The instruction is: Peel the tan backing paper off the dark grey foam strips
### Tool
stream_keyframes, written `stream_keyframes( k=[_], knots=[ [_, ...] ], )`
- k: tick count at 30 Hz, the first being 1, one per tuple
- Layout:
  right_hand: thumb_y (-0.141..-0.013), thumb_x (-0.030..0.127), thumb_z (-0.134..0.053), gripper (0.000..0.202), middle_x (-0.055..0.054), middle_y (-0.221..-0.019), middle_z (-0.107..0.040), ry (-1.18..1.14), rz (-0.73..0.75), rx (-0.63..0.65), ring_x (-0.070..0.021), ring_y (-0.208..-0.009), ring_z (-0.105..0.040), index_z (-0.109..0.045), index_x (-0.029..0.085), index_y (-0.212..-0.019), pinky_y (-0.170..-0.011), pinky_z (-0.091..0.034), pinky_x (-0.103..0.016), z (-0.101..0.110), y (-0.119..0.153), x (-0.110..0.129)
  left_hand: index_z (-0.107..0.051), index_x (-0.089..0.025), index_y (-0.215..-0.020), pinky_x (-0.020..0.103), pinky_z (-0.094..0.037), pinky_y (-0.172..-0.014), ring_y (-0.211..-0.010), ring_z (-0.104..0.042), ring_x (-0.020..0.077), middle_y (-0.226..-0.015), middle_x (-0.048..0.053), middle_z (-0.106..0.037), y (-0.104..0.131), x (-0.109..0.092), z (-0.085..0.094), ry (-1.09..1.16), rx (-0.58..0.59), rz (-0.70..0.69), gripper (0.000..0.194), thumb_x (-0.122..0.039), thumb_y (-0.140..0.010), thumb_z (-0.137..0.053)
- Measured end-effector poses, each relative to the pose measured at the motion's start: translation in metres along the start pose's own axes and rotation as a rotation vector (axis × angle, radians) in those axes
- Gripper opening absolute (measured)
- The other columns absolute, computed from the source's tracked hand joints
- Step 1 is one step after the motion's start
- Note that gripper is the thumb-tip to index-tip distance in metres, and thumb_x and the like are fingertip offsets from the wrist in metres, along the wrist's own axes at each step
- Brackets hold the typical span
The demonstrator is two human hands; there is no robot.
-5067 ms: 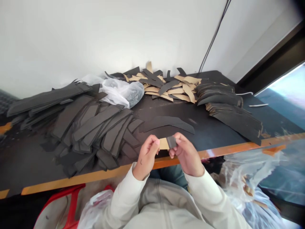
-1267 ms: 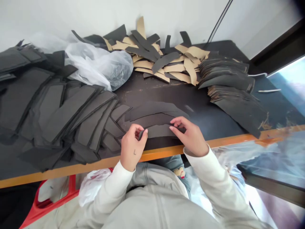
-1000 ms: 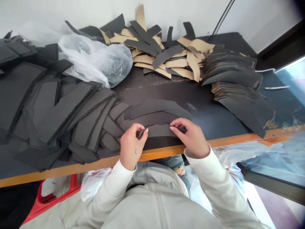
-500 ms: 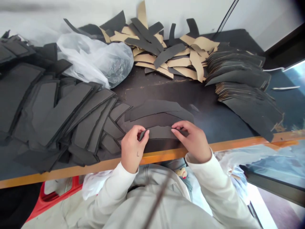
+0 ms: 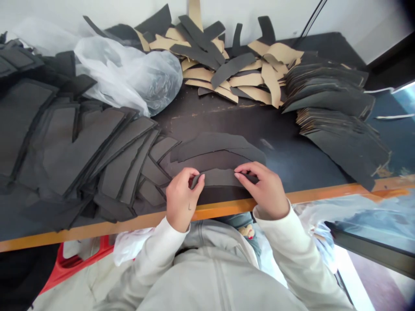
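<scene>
Between my two hands is a curved dark grey foam-like strip [image 5: 220,177], close to the table's front edge. My left hand [image 5: 184,196] pinches its left end between thumb and fingers. At the right end, my right hand [image 5: 265,188] pinches it the same way; the fingers cover both ends. Just beyond it lie more curved dark pieces [image 5: 214,142], overlapping flat on the dark table [image 5: 282,151]. To the left of my left hand, many dark padded pieces [image 5: 126,160] lie in overlapping piles.
A clear plastic bag [image 5: 129,73] sits behind the left piles. Loose black and tan strips [image 5: 246,80] are heaped against the wall. Stacks of dark curved sheets [image 5: 343,142] stand at the right. An orange edge [image 5: 223,209] borders the table; a red stool [image 5: 65,268] is below left.
The camera view has shifted slightly. Both hands keep their pinch on the strip, which stays in nearly the same place on the table.
</scene>
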State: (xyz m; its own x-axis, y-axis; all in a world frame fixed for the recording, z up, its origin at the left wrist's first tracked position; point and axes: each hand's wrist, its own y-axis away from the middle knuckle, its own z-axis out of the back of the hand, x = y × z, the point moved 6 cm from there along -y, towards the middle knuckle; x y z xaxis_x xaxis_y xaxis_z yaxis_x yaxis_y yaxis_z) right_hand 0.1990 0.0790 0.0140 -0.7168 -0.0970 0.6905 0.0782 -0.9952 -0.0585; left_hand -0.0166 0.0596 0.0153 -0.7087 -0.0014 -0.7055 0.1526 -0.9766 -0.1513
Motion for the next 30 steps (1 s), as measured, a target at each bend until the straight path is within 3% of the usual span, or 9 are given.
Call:
stream_keyframes(
  k=[8, 11, 15, 18, 23, 30],
  knots=[
    [-0.091, 0.028, -0.056, 0.017, -0.002, -0.091, -0.069, 0.023, 0.044, 0.000, -0.0170, -0.081, -0.064, -0.072, 0.027, -0.094, -0.075, -0.049, -0.030, 0.001, 0.001, 0.004, -0.061, -0.022, -0.085, 0.024, -0.043, -0.066, -0.064, -0.058, 0.0125, -0.073, -0.002, -0.064, 0.001, 0.000, -0.001, 0.001, 0.010, -0.030, 0.008, -0.028, -0.088, -0.063],
    [-0.095, 0.023, -0.050, 0.031, -0.001, -0.094, -0.067, 0.127, 0.119, 0.029, -0.0144, -0.080, -0.064, -0.073, 0.034, -0.111, -0.070, -0.047, -0.027, -0.002, 0.003, 0.008, -0.060, -0.021, -0.084, 0.023, -0.042, -0.067, -0.064, -0.056, 0.0124, -0.073, -0.002, -0.062, 0.002, -0.003, -0.001, -0.027, 0.007, -0.063, 0.007, -0.027, -0.089, -0.061],
    [-0.095, 0.018, -0.047, 0.037, -0.001, -0.092, -0.065, 0.309, 0.245, 0.023, -0.0117, -0.075, -0.063, -0.074, 0.037, -0.112, -0.061, -0.043, -0.024, -0.002, 0.006, 0.015, -0.058, -0.021, -0.083, 0.024, -0.039, -0.065, -0.063, -0.054, 0.0129, -0.069, -0.003, -0.058, -0.001, -0.007, 0.001, -0.135, 0.035, -0.107, 0.008, -0.026, -0.088, -0.061],
    [-0.096, 0.019, -0.048, 0.036, 0.000, -0.092, -0.065, 0.370, 0.274, 0.037, -0.0104, -0.072, -0.062, -0.073, 0.037, -0.113, -0.056, -0.040, -0.023, -0.002, 0.004, 0.015, -0.057, -0.021, -0.080, 0.025, -0.039, -0.063, -0.061, -0.052, 0.0133, -0.064, -0.004, -0.054, -0.005, -0.004, 0.009, -0.172, 0.075, -0.055, 0.013, -0.031, -0.087, -0.062],
    [-0.095, 0.021, -0.050, 0.034, 0.001, -0.095, -0.065, 0.364, 0.251, 0.108, -0.0098, -0.076, -0.064, -0.071, 0.038, -0.117, -0.058, -0.042, -0.022, -0.004, 0.002, 0.012, -0.057, -0.020, -0.078, 0.022, -0.042, -0.063, -0.058, -0.054, 0.0107, -0.063, -0.005, -0.057, -0.007, 0.008, 0.024, 0.086, 0.152, 0.112, 0.020, -0.037, -0.088, -0.062],
    [-0.094, 0.019, -0.052, 0.035, 0.003, -0.095, -0.065, 0.357, 0.221, 0.099, -0.0095, -0.077, -0.064, -0.072, 0.039, -0.115, -0.059, -0.043, -0.021, -0.005, 0.002, 0.011, -0.057, -0.019, -0.072, 0.022, -0.040, -0.061, -0.057, -0.051, 0.0100, -0.062, -0.005, -0.057, -0.004, 0.013, 0.025, 0.159, 0.159, 0.132, 0.024, -0.036, -0.090, -0.060]
  ],
)
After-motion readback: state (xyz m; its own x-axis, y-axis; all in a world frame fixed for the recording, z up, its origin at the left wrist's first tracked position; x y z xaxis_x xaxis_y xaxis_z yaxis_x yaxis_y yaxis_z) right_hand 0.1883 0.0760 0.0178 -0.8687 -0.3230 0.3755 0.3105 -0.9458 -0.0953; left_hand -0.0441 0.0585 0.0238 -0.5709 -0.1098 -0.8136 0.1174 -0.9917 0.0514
